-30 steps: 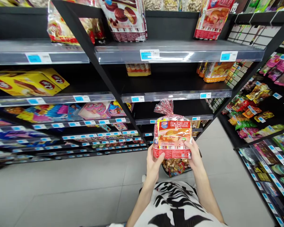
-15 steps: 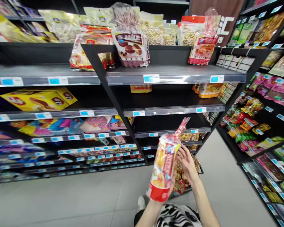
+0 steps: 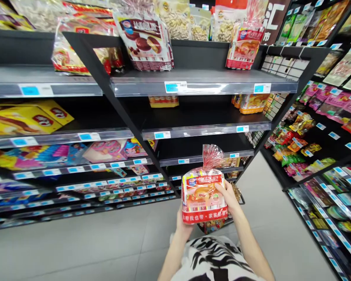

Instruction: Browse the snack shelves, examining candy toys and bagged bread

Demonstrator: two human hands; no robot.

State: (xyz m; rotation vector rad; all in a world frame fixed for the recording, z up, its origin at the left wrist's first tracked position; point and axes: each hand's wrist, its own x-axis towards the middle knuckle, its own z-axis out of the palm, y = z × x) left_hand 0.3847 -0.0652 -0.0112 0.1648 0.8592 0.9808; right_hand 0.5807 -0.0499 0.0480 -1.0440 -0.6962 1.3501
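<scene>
I hold a red and orange snack bag (image 3: 204,195) with a crimped clear top upright in front of me, its printed face toward me. My left hand (image 3: 182,224) grips its lower left corner from behind, mostly hidden by the bag. My right hand (image 3: 230,198) is closed on its right edge, thumb on the front. A matching bag (image 3: 243,43) stands on the top shelf (image 3: 204,82) at the right.
Black store shelves with blue price tags fill the left and centre. A brown-printed bag (image 3: 144,39) stands on the top shelf, yellow boxes (image 3: 26,117) lie at left. A basket of wrapped snacks (image 3: 222,223) sits on the floor behind the bag. Another rack (image 3: 318,128) lines the right.
The bag was face-on, then turned edge-on with the right hand loose beside it; now it faces me again, showing a different printed side, both hands gripping it.
</scene>
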